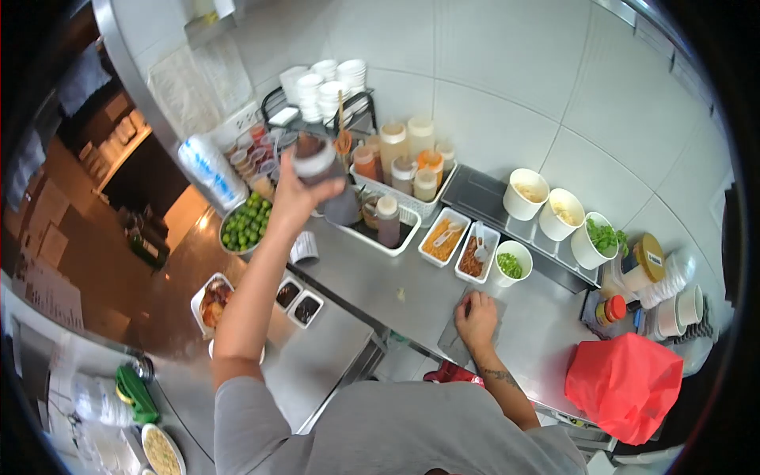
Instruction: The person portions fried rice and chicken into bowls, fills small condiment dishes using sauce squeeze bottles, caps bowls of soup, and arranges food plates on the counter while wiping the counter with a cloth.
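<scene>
My left hand is raised over the back of the counter, its fingers around a wide bottle with a white collar and dark contents. Blur hides the bottle's exact shape. Close by are a metal bowl of green limes and a white tray with a squeeze bottle standing in it. On the steel counter, my right hand has its fingers curled down onto a flat grey cloth. White tubs of orange crumbs, brown bits and chopped greens sit beyond it.
Sauce bottles fill a white basket at the wall, near stacked white cups. Three white tubs line a raised shelf. A red bag stands at right. Left of centre lie dark sauce dishes and a food tray.
</scene>
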`<state>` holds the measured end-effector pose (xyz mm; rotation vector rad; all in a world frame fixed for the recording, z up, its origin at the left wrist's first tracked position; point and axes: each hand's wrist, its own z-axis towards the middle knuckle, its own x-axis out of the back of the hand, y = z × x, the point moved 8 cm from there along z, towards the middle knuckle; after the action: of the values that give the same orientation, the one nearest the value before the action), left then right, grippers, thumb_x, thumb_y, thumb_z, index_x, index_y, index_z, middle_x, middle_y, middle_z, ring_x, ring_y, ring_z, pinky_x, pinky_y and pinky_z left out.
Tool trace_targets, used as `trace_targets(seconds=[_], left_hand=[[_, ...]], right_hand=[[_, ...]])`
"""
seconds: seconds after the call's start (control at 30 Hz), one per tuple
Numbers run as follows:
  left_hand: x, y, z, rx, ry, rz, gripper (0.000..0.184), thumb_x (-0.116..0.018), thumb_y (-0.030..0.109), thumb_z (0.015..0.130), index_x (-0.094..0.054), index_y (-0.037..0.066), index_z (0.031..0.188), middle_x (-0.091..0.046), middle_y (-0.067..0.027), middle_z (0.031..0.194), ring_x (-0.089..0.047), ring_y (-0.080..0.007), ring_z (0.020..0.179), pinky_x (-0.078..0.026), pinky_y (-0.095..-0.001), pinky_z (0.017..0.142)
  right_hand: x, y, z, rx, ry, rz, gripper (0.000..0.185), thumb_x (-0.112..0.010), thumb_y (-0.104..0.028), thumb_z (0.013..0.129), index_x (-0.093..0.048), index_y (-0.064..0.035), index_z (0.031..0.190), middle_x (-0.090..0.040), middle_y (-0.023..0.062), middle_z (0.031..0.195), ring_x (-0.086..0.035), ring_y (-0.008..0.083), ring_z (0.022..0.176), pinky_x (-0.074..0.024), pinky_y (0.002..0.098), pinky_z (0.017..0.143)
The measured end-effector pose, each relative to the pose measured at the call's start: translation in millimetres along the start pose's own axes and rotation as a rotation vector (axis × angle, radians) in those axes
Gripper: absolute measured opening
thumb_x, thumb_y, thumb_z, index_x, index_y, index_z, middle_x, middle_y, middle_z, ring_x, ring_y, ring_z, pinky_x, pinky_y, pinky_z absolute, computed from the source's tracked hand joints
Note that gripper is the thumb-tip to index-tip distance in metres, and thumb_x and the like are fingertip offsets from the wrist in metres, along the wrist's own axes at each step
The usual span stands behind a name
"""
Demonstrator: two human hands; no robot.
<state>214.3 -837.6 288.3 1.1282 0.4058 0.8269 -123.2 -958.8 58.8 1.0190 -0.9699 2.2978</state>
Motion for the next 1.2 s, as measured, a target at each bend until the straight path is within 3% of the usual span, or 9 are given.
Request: trace_targets(seconds=[0.13,0.3,0.4,0.5,0.7,0.8,0.9,1.03,1.2], left_hand=[[-57.9,16.8,115.6,-0.361,0.12,0.006,0.087,-0.082,0.011,0.058,-0.031,0.002,0.128,-0.053,-0.0159,0.114,-0.053,-0.0271,0.105,-0.041,-0.0343,0.091],[-120.9,-48.0,213.8,-0.489,0.226,0.232,0.087,-0.083,0.011,0.056,-0.034,0.0,0.127,-0.048,-0.0222,0.12,-0.049,-0.034,0.111,-0.04,-0.0383,0.094],[-144.1,-91.1,231.4,-0.398,0.157,0.222,0.093,-0.085,0.016,0.052,-0.033,-0.003,0.127,-0.048,-0.0254,0.121,-0.047,-0.0373,0.114,-0.039,-0.039,0.096],[-152.1,-115.6,218.3,0.02,0.063,0.304,0.096,-0.084,0.018,0.053,-0.031,-0.006,0.129,-0.052,-0.0269,0.117,-0.051,-0.0376,0.111,-0.04,-0.0389,0.095],[-165.0,-162.6,250.3,0.271,-0.126,0.476,0.094,-0.082,0.017,0.055,-0.029,-0.008,0.129,-0.052,-0.0289,0.119,-0.053,-0.0358,0.112,-0.042,-0.0366,0.094],[-167.8,-175.7,257.2,0.335,-0.178,0.54,0.094,-0.081,0.026,0.059,-0.03,-0.01,0.13,-0.051,-0.0299,0.121,-0.054,-0.0354,0.111,-0.043,-0.0364,0.093],[-181.4,-204.0,270.8,0.348,-0.468,0.481,0.094,-0.075,0.039,0.066,-0.03,-0.012,0.131,-0.047,-0.0315,0.124,-0.053,-0.0355,0.113,-0.043,-0.0378,0.092],[-177.1,-192.9,258.4,0.293,-0.325,0.524,0.082,-0.062,0.052,0.077,-0.044,-0.014,0.122,-0.049,-0.0312,0.123,-0.05,-0.0352,0.117,-0.042,-0.0388,0.095],[-181.3,-162.2,231.7,0.133,-0.47,0.632,0.086,-0.042,0.062,0.084,-0.044,-0.015,0.122,-0.047,-0.031,0.125,-0.046,-0.0389,0.119,-0.036,-0.0389,0.1]], right_hand=[[3.1,0.8,2.2,-0.03,-0.017,-0.008,0.014,-0.063,-0.013,0.068,-0.054,-0.008,0.077,-0.053,0.0104,0.079,-0.052,0.0306,0.078,-0.0417,0.043,0.068],[4.9,2.2,3.4,-0.072,-0.002,0.003,0.014,-0.064,-0.014,0.07,-0.054,-0.0084,0.077,-0.053,0.0098,0.08,-0.052,0.0303,0.078,-0.0418,0.0422,0.069],[5.8,2.8,4.6,-0.078,-0.005,-0.002,0.014,-0.064,-0.014,0.07,-0.054,-0.0085,0.078,-0.054,0.0098,0.08,-0.052,0.0305,0.079,-0.0425,0.0418,0.069],[7.7,2.4,5.3,-0.076,0.0,0.003,0.014,-0.064,-0.013,0.069,-0.054,-0.0078,0.078,-0.054,0.0103,0.079,-0.053,0.0312,0.078,-0.0436,0.0418,0.069],[5.7,0.9,4.9,-0.066,0.016,-0.003,0.015,-0.065,-0.012,0.069,-0.054,-0.0079,0.079,-0.054,0.01,0.079,-0.052,0.0307,0.077,-0.0429,0.0418,0.068],[3.9,1.9,3.9,-0.065,-0.002,-0.003,0.016,-0.065,-0.012,0.069,-0.053,-0.0084,0.08,-0.054,0.0095,0.08,-0.052,0.0302,0.078,-0.042,0.0416,0.068],[0.0,2.6,2.5,-0.055,-0.004,-0.011,0.016,-0.065,-0.012,0.069,-0.053,-0.0082,0.08,-0.054,0.0096,0.079,-0.053,0.0302,0.077,-0.042,0.0417,0.068],[1.3,-1.3,2.8,-0.041,0.01,-0.032,0.016,-0.065,-0.013,0.07,-0.053,-0.0082,0.08,-0.054,0.0096,0.08,-0.053,0.0303,0.077,-0.042,0.0416,0.067],[-0.6,-0.2,2.4,-0.05,0.009,-0.051,0.015,-0.064,-0.013,0.07,-0.053,-0.0083,0.08,-0.054,0.0096,0.08,-0.053,0.0303,0.078,-0.042,0.0418,0.068]])
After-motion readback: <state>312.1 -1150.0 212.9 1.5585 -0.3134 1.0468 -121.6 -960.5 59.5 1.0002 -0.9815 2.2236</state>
